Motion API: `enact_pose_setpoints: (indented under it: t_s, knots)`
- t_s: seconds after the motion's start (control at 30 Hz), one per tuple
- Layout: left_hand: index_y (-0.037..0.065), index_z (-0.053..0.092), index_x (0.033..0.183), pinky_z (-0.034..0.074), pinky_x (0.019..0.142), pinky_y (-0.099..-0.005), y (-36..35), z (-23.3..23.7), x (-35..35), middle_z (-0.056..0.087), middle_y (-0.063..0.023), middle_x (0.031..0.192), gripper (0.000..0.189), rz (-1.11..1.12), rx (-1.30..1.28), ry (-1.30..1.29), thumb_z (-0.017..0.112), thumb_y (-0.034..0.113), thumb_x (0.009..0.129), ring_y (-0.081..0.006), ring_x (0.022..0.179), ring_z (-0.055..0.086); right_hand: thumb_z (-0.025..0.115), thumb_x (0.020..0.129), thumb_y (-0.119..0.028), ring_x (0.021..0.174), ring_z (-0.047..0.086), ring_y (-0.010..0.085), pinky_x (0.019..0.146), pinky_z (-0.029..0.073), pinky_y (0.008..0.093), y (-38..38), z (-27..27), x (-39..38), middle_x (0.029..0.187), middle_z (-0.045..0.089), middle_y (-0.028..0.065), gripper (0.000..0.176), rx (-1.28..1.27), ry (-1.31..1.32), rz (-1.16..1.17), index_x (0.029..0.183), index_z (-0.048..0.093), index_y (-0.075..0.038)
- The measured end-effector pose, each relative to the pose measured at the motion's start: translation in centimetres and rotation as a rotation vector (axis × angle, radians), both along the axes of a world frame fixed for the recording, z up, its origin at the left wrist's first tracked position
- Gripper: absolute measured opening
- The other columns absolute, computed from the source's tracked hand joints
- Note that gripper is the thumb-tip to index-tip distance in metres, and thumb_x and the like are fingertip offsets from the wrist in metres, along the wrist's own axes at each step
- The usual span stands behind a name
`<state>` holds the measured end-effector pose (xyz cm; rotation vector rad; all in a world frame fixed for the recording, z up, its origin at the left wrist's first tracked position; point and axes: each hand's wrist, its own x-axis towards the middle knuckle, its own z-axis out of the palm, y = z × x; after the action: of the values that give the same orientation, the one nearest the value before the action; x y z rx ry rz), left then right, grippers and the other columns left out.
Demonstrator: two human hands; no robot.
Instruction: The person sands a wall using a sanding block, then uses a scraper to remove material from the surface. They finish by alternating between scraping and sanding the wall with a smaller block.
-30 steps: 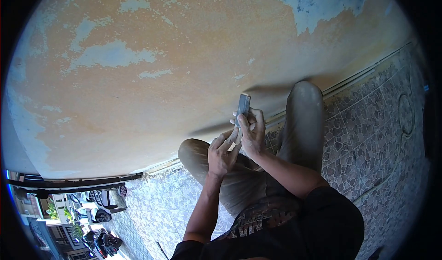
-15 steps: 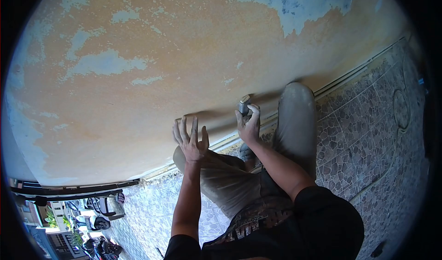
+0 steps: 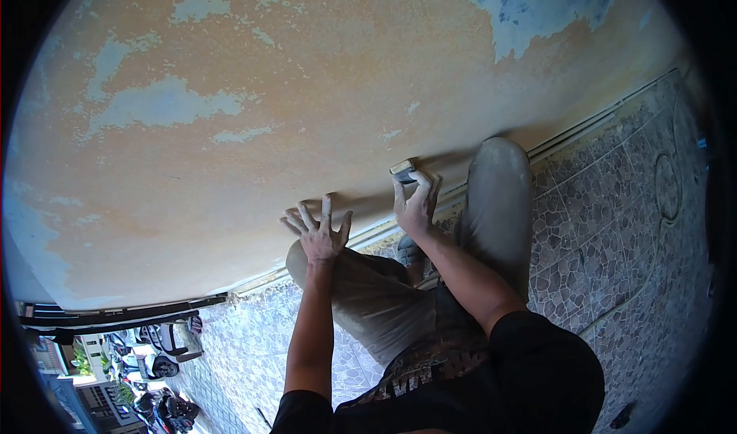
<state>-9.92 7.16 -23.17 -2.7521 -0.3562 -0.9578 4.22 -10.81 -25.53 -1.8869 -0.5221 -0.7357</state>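
My left hand [image 3: 318, 236] lies against the lower part of the wall [image 3: 322, 119], its fingers spread and holding nothing. To its right, my right hand [image 3: 417, 206] grips a small sanding block [image 3: 402, 170] between thumb and fingers. The block is dark on the side near the hand and yellowish at the far end, and it is held at the wall surface; whether its whole face touches is hidden. Pale dust covers the fingers of both hands. Orange-tan paint on the wall is broken by bare whitish patches [image 3: 165, 104].
My bent knees [image 3: 499, 173] are close to the wall's foot, where a pipe or ledge runs [image 3: 564, 136]. Stone-patterned tiles [image 3: 576, 242] cover the floor. A hose or cable [image 3: 662, 238] lies at the right. Parked motorbikes [image 3: 157, 365] stand at the lower left.
The sanding block has turned and shifted slightly left and up in my right hand's grip. My left hand's fingers have spread wider on the wall. The view has shifted a little.
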Motion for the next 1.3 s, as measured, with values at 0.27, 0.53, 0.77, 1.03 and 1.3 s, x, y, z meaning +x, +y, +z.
enact_pose_setpoints:
  t_s: [0.27,0.53,0.77,1.03,1.3]
  knots:
    - [0.032,0.034,0.149,0.006,0.107,-0.0759,0.1,-0.7,0.0,0.002,-0.0211,0.159,0.08,0.019,0.048,-0.023,0.072,0.047,0.081,-0.055,0.143,-0.005,0.078,0.077,-0.004,0.093,0.048,0.0349,0.08,0.041,0.048,-0.6,-2.6,0.1,0.105,0.05,0.0172,0.052,0.022,-0.136,0.07,0.116,0.043,-0.005]
    - [0.033,0.038,0.145,0.008,0.105,-0.0777,-0.2,-0.8,-0.6,0.013,-0.0262,0.154,0.077,0.025,0.035,-0.011,0.073,0.046,0.079,-0.0603,0.139,0.007,0.08,0.075,-0.006,0.095,0.05,0.0367,0.084,0.04,0.0489,-0.4,3.9,1.1,0.109,0.05,0.019,0.056,0.176,-0.187,0.127,0.117,0.043,-0.005]
    - [0.033,0.039,0.145,0.009,0.105,-0.0778,0.0,-0.6,0.2,0.015,-0.0263,0.153,0.074,0.025,0.025,-0.021,0.072,0.045,0.08,-0.0621,0.137,0.009,0.08,0.074,-0.003,0.091,0.049,0.0358,0.08,0.041,0.0468,-0.3,0.7,0.5,0.105,0.051,0.0199,0.057,0.134,-0.108,0.113,0.117,0.042,-0.002]
    - [0.031,0.047,0.14,0.009,0.105,-0.078,-0.1,-1.0,-0.1,0.018,-0.0275,0.152,0.067,0.035,0.007,0.004,0.072,0.044,0.08,-0.0616,0.138,0.006,0.079,0.078,-0.009,0.094,0.05,0.0362,0.08,0.04,0.0471,-1.2,-1.8,-0.9,0.108,0.052,0.0211,0.06,-0.069,0.001,0.037,0.125,0.042,0.0]
    - [0.032,0.049,0.138,0.011,0.104,-0.0784,-0.2,-1.1,-0.6,0.027,-0.0326,0.146,0.061,0.05,-0.042,0.031,0.07,0.044,0.082,-0.0663,0.133,0.015,0.079,0.077,-0.01,0.094,0.049,0.0357,0.08,0.041,0.0476,0.5,4.0,0.9,0.109,0.051,0.0227,0.064,0.212,-0.163,0.122,0.127,0.041,0.001]
